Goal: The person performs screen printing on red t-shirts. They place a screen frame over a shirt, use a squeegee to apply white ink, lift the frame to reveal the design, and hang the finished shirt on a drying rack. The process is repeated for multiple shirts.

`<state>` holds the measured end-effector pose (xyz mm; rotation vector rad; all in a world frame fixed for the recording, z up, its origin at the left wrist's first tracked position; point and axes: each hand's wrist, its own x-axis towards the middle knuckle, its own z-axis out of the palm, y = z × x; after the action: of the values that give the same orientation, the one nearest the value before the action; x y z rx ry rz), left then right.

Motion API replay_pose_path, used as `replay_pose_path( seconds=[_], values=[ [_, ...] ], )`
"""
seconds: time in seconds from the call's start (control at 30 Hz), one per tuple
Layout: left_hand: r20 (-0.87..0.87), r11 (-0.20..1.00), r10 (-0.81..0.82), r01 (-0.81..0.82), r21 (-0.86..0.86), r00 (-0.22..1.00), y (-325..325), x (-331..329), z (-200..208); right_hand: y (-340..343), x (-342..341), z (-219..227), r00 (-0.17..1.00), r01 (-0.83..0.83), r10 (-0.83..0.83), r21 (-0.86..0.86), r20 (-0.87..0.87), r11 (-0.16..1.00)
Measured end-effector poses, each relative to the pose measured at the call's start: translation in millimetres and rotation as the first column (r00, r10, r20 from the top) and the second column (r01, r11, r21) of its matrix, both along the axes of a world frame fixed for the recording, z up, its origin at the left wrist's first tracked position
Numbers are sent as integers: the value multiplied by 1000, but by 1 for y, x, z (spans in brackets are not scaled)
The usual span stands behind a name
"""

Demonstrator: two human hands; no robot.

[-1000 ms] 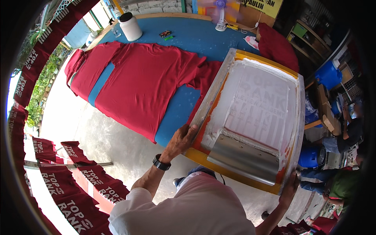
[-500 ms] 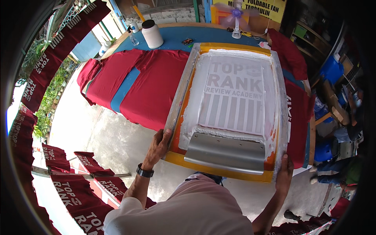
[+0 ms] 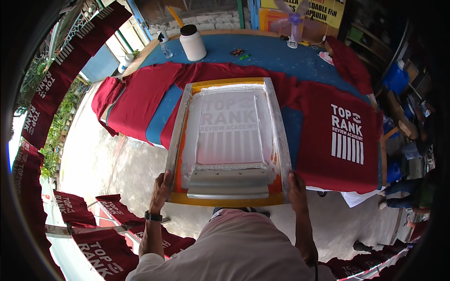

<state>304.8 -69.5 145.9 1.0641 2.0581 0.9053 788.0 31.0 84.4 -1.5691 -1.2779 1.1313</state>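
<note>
A screen-printing frame (image 3: pixel 278 126) with orange-and-grey edges is held level in front of me, over a dark red T-shirt (image 3: pixel 211 71) on the table. My left hand (image 3: pixel 161 186) grips its near left side, and my right hand (image 3: pixel 297 185) its near right side. White ink surrounds the mesh (image 3: pixel 227 136), which carries a stencil of lettering and vertical stripes. A metal squeegee (image 3: pixel 228 184) lies across the near end of the mesh. To the right, a red T-shirt (image 3: pixel 315 140) bears a white print. The shirt beneath the frame is largely hidden.
On the blue table (image 3: pixel 262 41) stand a white tub (image 3: pixel 193 47) with a dark lid, a spray bottle (image 3: pixel 165 48) and a small fan (image 3: pixel 294 28). Another red shirt (image 3: pixel 140 103) lies at left. Printed shirts (image 3: pixel 101 250) hang at lower left. People's legs show at far right.
The frame has moved left and straightened, held by both hands. The printed shirt on the right is now uncovered. The view has shifted too.
</note>
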Motion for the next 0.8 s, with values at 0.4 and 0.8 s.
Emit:
replay_pose_path(
  seconds=[0.4,0.8],
  values=[
    [34,962,-270,268,60,962,166,-164,-54,32,-154,-21,974,226,-225,73,-25,971],
    [84,965,-257,260,-20,963,218,-189,-85,52,-171,-26,947,320,-318,-84,36,944]
  ],
)
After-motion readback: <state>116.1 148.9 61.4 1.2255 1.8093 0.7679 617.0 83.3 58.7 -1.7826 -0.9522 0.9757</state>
